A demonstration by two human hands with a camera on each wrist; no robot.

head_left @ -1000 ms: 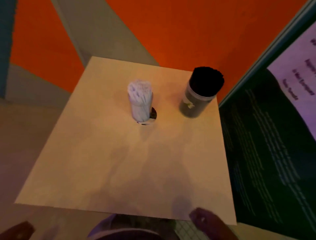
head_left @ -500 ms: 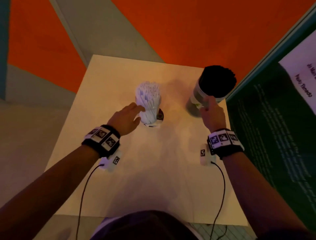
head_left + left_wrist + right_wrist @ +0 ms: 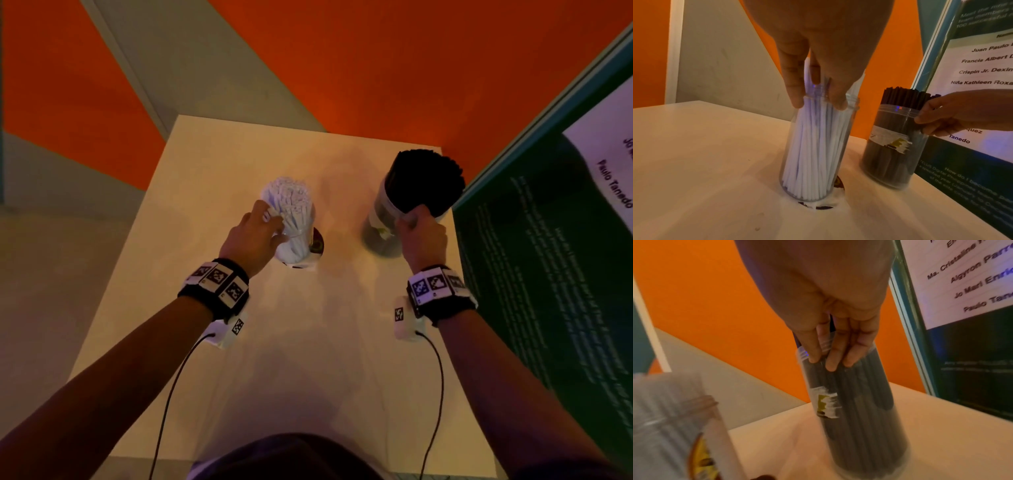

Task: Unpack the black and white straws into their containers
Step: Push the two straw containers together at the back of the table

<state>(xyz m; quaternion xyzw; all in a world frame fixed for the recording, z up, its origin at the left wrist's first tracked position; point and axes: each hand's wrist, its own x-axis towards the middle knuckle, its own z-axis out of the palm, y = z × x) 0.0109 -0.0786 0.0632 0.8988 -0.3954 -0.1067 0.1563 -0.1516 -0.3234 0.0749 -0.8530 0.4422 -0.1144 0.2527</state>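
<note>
A clear jar packed with white straws [image 3: 291, 219] stands mid-table. My left hand [image 3: 275, 222] grips it at the rim, and its fingertips [image 3: 797, 102] press against the straws' tops. To the right stands a clear jar full of black straws [image 3: 423, 185] with a torn label [image 3: 827, 405]. My right hand [image 3: 409, 219] grips this jar just below its rim, fingers [image 3: 830, 360] curled over the wall. The black jar [image 3: 894, 146] leans a little and its base is blurred. The white jar [image 3: 674, 418] shows blurred at the left of the right wrist view.
The pale square table [image 3: 308, 342] is small, with orange and grey floor beyond its edges. A dark green poster board [image 3: 548, 257] stands against the table's right side, close to the black jar. A round dark and yellow label [image 3: 317, 240] lies under the white jar.
Both hands came forward from the table's near edge to the jars. Half a second ago they were just touching them; now each grips its jar near the rim.
</note>
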